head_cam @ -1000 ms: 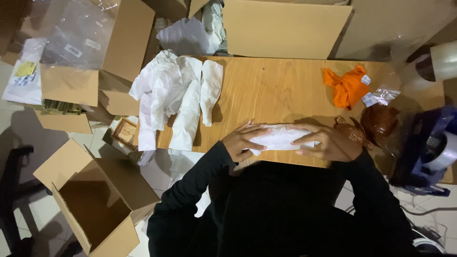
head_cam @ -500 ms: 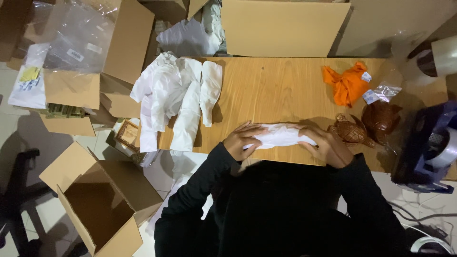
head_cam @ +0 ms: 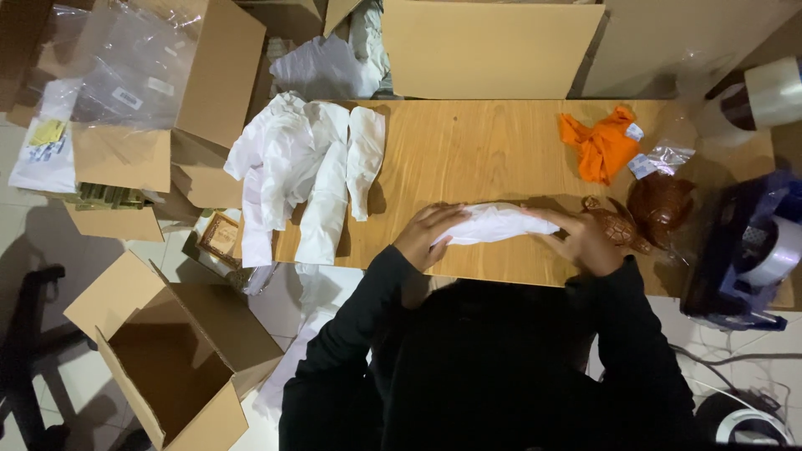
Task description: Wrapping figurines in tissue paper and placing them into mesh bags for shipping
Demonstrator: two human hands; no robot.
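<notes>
Midway through rolling a white bundle (head_cam: 494, 224) at the near edge of the desk (head_cam: 468, 150), left hand (head_cam: 428, 238) and right hand (head_cam: 583, 240) pressing its ends, fingers curled over the wrap. Next, probably tucking the loose ends tight, clear of the brown turtle figure (head_cam: 620, 225) just beside.

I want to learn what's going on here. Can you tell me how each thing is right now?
White bundle: rolled, held at both ends.
Left hand: gripping the bundle.
Right hand: gripping the bundle.
Floor box: open, nothing visible inside.
Orange cloth: crumpled.
White sheets: lying loose over the table edge.
</notes>
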